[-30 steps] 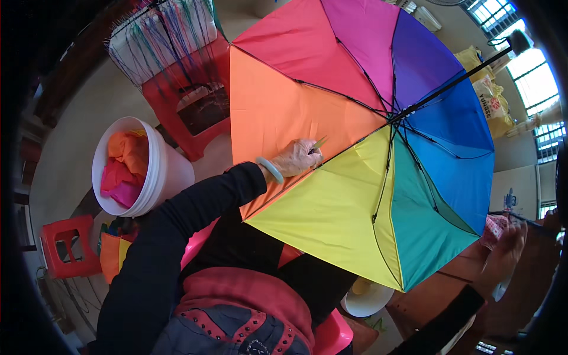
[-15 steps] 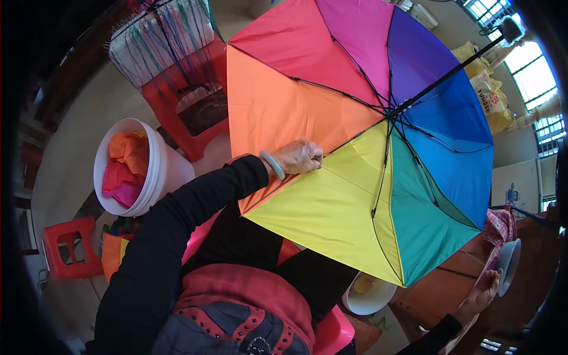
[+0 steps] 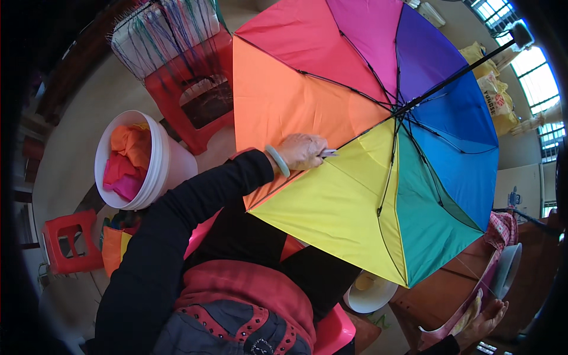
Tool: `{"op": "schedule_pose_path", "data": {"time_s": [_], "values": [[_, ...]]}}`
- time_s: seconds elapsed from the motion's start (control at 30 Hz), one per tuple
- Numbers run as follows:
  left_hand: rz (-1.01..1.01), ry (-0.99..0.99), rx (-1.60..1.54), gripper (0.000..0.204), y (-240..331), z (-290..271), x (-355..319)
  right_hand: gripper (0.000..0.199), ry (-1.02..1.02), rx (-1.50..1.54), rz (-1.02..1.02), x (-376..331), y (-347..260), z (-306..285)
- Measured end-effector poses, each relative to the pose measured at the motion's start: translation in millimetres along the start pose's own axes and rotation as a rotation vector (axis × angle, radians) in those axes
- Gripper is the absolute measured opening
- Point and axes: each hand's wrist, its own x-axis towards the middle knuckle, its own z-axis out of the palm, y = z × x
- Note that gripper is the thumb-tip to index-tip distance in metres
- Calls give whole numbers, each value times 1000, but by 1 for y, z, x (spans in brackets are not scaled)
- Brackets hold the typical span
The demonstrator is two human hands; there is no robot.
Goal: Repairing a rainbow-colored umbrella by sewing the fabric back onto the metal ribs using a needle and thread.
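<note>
A multicoloured folding umbrella lies opened in front of me, its inside with black ribs and shaft facing up. My left hand, with a pale bangle at the wrist, is closed on it at the rib between the orange and yellow panels. A small pale, pointed thing sticks out from its fingertips; I cannot make out its kind. My right hand is at the lower right, off the umbrella, with its fingertips drawn together. A fine thread runs from the umbrella's edge down toward it.
At left stands a white bucket with orange and pink cloth inside. A red stool behind bears a white block hung with coloured threads. Another red stool is far left. A white bin and a pale basin are at right.
My right hand has moved down, away from the basin, and the thread now shows. The pale pointed thing has come into sight at my left fingertips. The umbrella appears shifted slightly right.
</note>
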Motion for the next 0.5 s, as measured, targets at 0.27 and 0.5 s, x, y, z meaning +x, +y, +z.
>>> {"op": "schedule_pose_path", "data": {"time_s": [0.27,0.5], "values": [[-207,-362,301,16,6,-15,-3,28,84,608,149,1,-53,-18],[-68,-229,339,12,10,-12,-3,27,165,1372,466,3,-58,-36]]}}
